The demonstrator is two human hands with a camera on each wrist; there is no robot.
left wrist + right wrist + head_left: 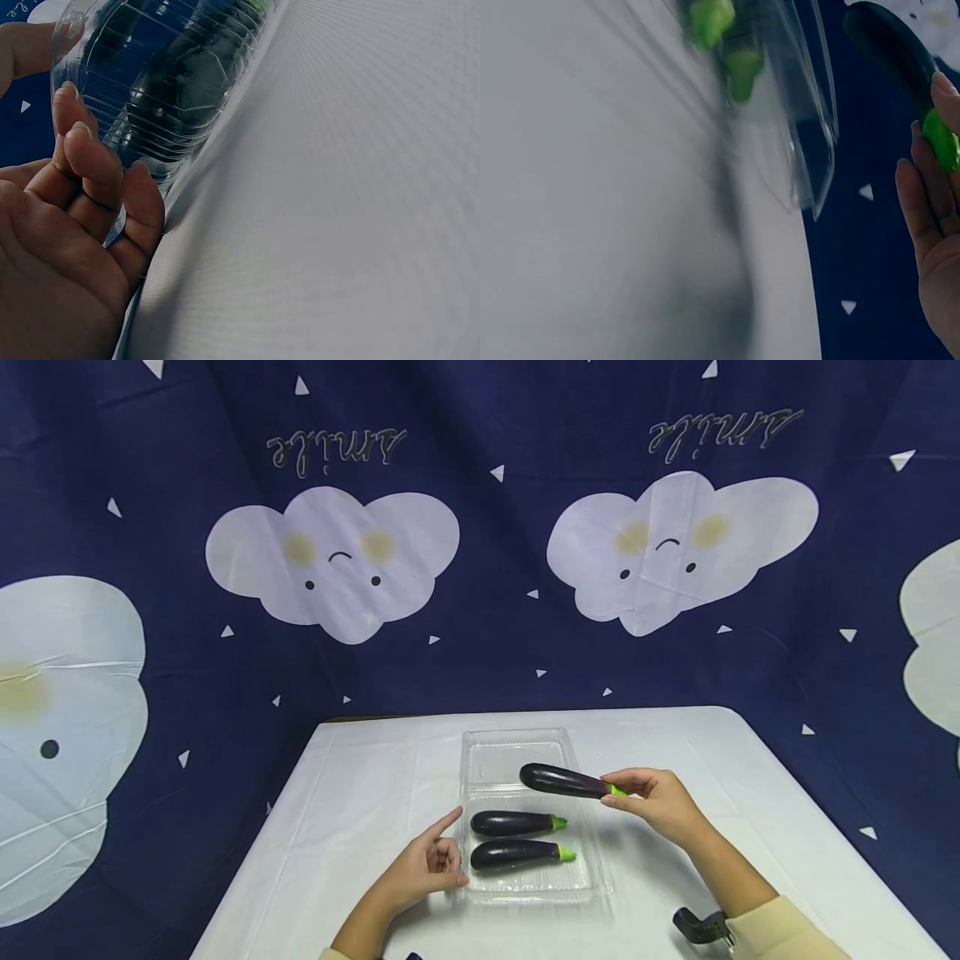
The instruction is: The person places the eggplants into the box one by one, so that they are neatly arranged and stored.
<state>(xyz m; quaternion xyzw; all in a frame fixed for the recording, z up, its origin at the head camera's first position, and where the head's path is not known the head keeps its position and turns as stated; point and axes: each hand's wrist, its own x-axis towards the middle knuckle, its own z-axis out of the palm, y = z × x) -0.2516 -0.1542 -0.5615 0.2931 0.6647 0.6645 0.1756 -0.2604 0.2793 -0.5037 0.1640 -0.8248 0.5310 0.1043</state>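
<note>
My right hand (pixel 654 800) pinches a dark purple eggplant (pixel 562 780) near its green stem end, between thumb and fingers. It is held level over the clear plastic container (pixel 592 868), its rounded end pointing left. In the right wrist view the stem end (pixel 939 139) lies against the fingers. Two more eggplants lie side by side in the container's front half, the upper one (pixel 512 823) and the lower one (pixel 513 853), green ends rightward. My left hand (pixel 422 870) is at the container's left side, index finger and thumb extended along its edge, the other fingers bent.
The container's hinged lid (pixel 513 747) lies folded back behind the base. A white cloth (pixel 360 793) covers the table. A dark blue curtain (pixel 495 668) with clouds hangs behind. A black strap-like device (pixel 701 927) is at the right wrist.
</note>
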